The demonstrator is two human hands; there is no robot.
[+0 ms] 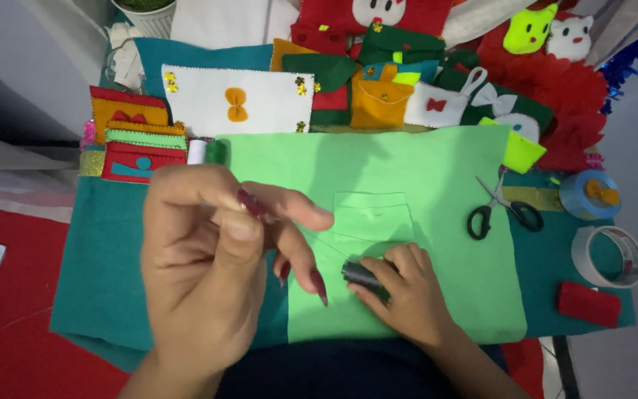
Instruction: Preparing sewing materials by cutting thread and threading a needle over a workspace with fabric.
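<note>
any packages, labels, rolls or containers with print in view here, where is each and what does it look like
Tape roll: right edge of the teal felt, lying flat; a clear-white ring with a small red patch of print on its inner core.
Blue tape roll: just above the first, right of the scissors; round, light blue, with an orange bit on top.
Dark thread spool: under the right hand on the green felt; no label shows.
No screens or signs in view.

Scissors (498, 208) right of felt sheet (422, 170)
</note>
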